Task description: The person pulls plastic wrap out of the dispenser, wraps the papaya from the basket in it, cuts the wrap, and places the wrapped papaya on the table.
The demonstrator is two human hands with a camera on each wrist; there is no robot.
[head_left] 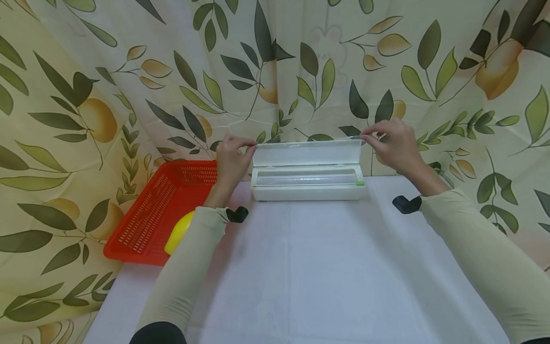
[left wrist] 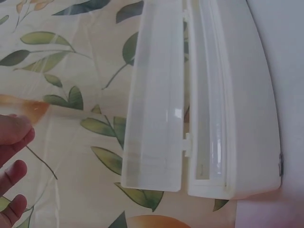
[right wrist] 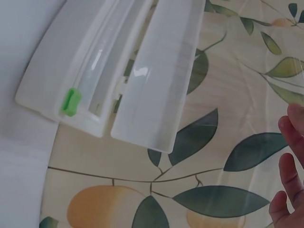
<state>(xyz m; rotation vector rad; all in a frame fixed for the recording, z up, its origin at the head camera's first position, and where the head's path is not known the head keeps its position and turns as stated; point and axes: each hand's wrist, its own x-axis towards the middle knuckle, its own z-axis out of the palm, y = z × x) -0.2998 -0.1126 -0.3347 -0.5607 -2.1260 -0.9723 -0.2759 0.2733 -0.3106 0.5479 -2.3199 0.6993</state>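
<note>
Above oblong white plastic box (head_left: pixel 307 193), clear film (head_left: pixel 307 141) is pinched by left hand (head_left: pixel 232 160), right hand (head_left: pixel 396 147); unrolling presumed; tautness needed next.

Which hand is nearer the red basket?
Left: the left hand is just right of the red basket; the right hand is farther off, by the right end of the white box.

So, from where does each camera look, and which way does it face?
Head: worn on the head, facing forward and down at the white dispenser; left hand, right hand and sleeves show.
Left wrist: on that wrist, facing the dispenser's left end; left fingers show.
Right wrist: on that wrist, facing its green slider end; right fingers show.
Both wrist views share the open lid.
</note>
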